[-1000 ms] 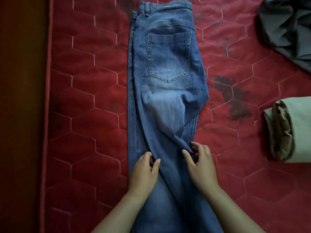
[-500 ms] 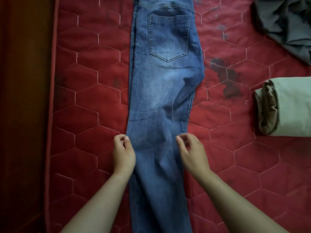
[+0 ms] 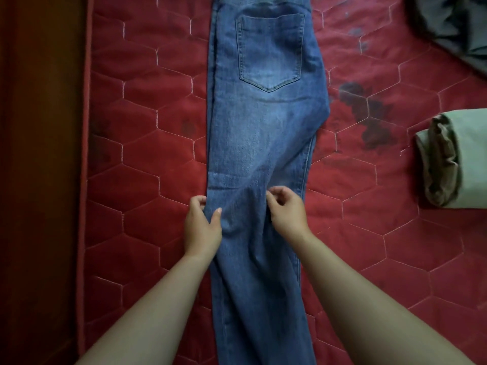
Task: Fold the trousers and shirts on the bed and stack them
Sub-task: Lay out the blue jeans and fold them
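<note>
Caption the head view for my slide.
Left hand and right hand grip blue jeans lying on red quilted mattress.

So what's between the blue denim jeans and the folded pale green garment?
Only bare red quilted bedcover with a dark stain, seen in the head view.

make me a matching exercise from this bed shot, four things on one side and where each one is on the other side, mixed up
Things
1. jeans
2. grey garment
3. folded pale garment
4. left hand

Places or states
a. crumpled, top right corner of the view
b. at the right edge, midway down
c. laid out lengthwise down the middle
d. gripping the jeans at their left edge

Pairs: 1-c, 2-a, 3-b, 4-d
</note>
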